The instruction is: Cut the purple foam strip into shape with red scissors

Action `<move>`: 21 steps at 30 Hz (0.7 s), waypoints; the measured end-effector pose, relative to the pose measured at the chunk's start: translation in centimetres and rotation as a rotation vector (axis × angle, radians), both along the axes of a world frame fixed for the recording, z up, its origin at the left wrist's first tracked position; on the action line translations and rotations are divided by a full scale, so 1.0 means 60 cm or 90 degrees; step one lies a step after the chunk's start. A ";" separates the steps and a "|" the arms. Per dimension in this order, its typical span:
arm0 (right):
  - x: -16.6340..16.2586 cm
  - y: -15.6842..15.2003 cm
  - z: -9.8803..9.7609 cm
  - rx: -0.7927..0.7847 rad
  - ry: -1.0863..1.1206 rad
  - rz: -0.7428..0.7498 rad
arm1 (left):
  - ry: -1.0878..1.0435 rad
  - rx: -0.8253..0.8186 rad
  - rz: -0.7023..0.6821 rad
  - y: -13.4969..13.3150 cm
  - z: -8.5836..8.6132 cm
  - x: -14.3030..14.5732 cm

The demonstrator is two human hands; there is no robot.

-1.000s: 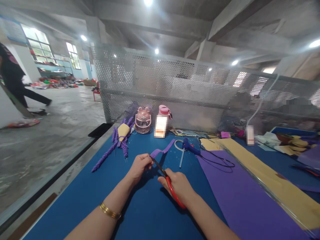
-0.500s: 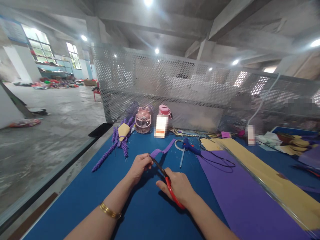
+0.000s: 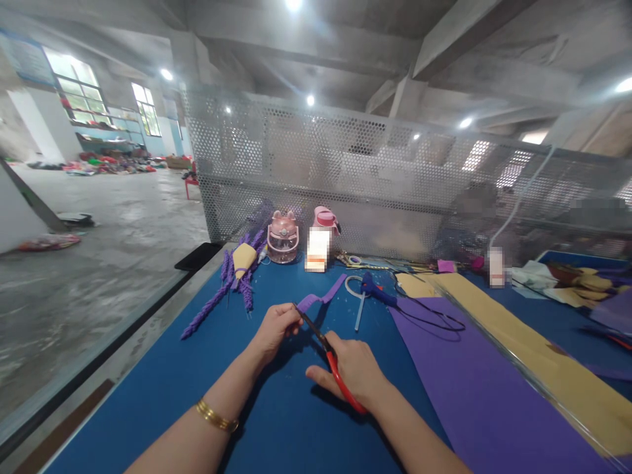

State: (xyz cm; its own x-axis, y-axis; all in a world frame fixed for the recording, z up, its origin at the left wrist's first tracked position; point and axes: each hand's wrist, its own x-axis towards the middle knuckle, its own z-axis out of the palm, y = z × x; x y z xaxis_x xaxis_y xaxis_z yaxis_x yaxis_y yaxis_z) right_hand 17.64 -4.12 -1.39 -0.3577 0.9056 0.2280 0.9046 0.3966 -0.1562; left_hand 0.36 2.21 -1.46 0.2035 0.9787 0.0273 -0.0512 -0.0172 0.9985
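Note:
My left hand [image 3: 278,330] pinches the near end of a narrow purple strip [image 3: 323,299], which curls away over the blue table. In my right hand [image 3: 353,370] is a pair of scissors [image 3: 338,374] with red handles and dark blades. The blade tips reach the strip right at my left fingertips. My right thumb sticks out to the left of the handle. Beyond my hands, a blue glue gun [image 3: 378,289] with a clear glue stick [image 3: 360,313] lies near a white tape ring [image 3: 353,287].
Purple braided stems with a yellow wrap [image 3: 244,259] lie at the left. A pink bottle [image 3: 283,238] stands by the perforated metal screen [image 3: 296,151]. Large purple sheet [image 3: 474,375] and yellow sheet [image 3: 538,349] cover the right side. A black phone-like slab [image 3: 198,257] rests at the left edge.
Almost nothing differs. My right thumb has moved slightly outward to the left, and the scissors handle has shifted very little.

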 end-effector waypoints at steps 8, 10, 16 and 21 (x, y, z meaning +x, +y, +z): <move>0.002 0.001 0.000 0.008 0.003 0.011 | -0.025 0.010 -0.015 0.004 -0.003 0.000; 0.002 0.000 0.000 0.005 0.002 0.012 | -0.023 0.008 -0.016 0.004 -0.003 0.000; 0.000 -0.001 0.002 0.004 0.003 0.014 | -0.032 0.009 -0.021 0.003 -0.003 0.001; -0.003 0.000 0.005 0.006 -0.002 0.005 | -0.046 0.018 -0.026 0.004 -0.006 0.002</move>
